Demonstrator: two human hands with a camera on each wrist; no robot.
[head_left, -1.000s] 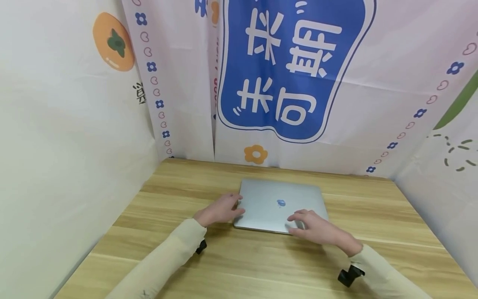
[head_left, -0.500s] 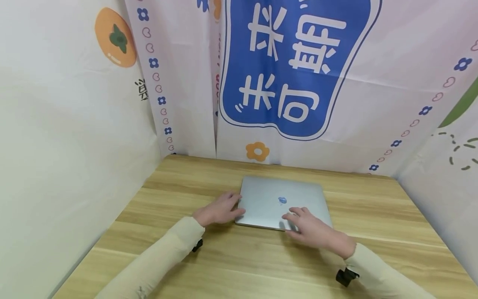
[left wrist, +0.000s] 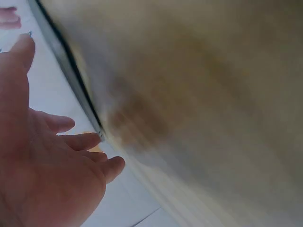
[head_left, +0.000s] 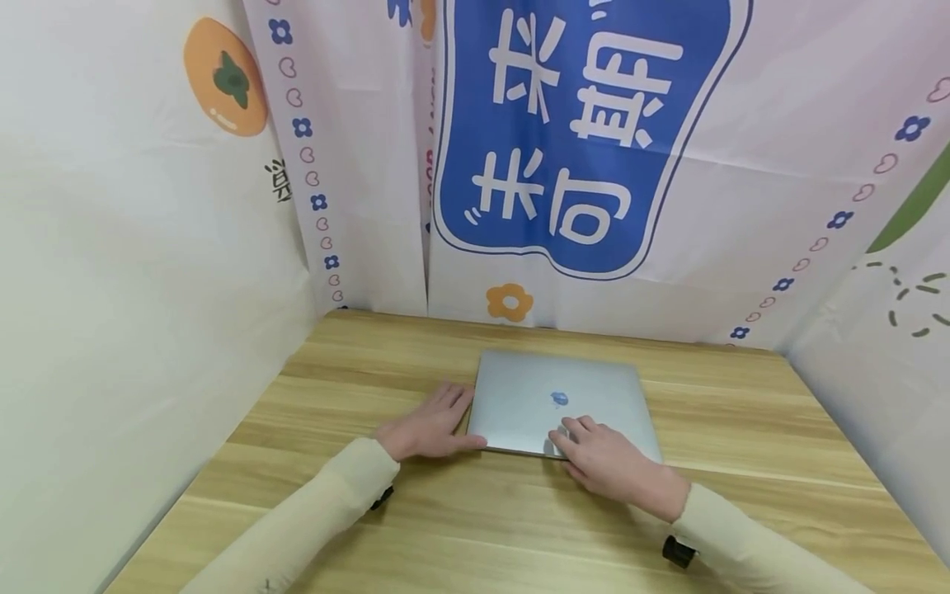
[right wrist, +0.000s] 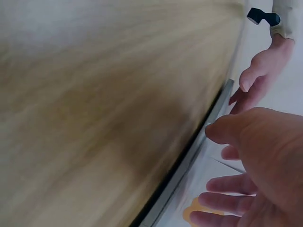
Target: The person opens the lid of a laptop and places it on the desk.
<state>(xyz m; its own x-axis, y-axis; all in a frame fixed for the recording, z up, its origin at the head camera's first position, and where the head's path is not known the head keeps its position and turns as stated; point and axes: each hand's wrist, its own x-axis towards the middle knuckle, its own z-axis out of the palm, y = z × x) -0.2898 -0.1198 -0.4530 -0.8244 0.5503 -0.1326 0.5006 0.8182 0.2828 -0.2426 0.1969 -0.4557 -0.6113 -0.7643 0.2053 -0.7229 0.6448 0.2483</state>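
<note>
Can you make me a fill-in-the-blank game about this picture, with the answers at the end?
1. Between the left hand and the right hand, the ____ one is nearer the logo on the laptop.
2. The big sign behind the table is mostly ____.
3. The printed fruit is orange with a ____ leaf.
4. The orange flower under the sign has a ____ middle.

Missing words: right; blue; green; white.
</note>
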